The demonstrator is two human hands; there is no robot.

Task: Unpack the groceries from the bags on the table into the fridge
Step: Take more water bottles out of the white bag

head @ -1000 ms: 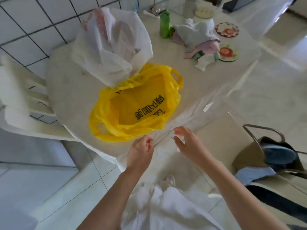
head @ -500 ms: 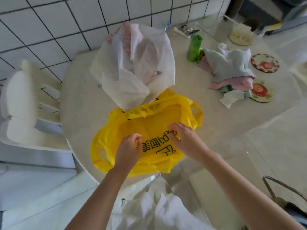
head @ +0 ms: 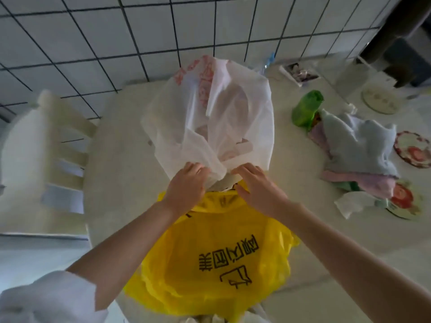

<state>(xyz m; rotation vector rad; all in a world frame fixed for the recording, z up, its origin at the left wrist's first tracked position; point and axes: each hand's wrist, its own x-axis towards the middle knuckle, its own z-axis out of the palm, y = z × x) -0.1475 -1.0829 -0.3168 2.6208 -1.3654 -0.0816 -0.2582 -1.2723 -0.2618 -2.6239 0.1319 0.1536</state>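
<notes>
Yellow bag (head: 217,248) nearest, flat on counter (head: 121,159) edge, black print up. Just past it, L hand (head: 186,185) grip curled onto white bag (head: 210,117) near edge; R hand (head: 256,187) fingers straighter, touching same edge. White bag upright mid-counter. Green bag (head: 305,108) & cloths (head: 356,143) far right.

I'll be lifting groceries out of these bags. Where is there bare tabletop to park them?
Bare table lies left of the white bag, toward the chair, and between that bag and the green bottle. The right side is crowded with folded cloths and coasters; the yellow bag fills the near edge.
</notes>
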